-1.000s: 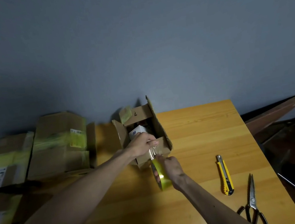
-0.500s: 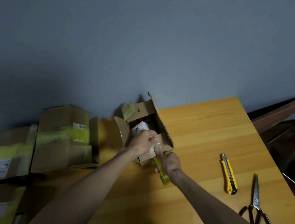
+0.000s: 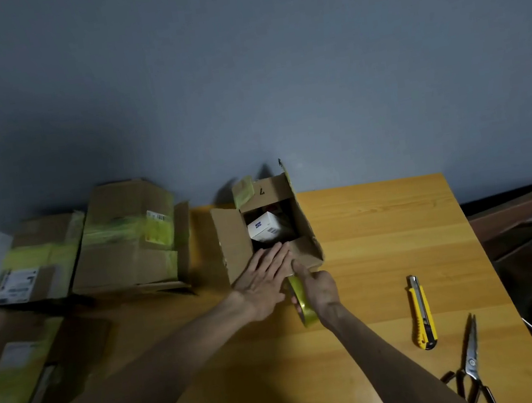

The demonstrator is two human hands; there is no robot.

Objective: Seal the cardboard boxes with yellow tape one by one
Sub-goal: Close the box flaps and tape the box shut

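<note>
The open box (image 3: 234,250) sits at the table's (image 3: 382,236) far edge, the left hand (image 3: 262,283) flat with straight fingers on its near flap, seemingly pressing the tape end down, while the right hand (image 3: 319,287) grips the yellow tape roll (image 3: 305,312) just beside it.

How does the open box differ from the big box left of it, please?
The open box has raised flaps, a white carton showing inside; the big box is closed. The big box has yellow tape across it; the open box only scraps. Both are brown cardboard.
</note>
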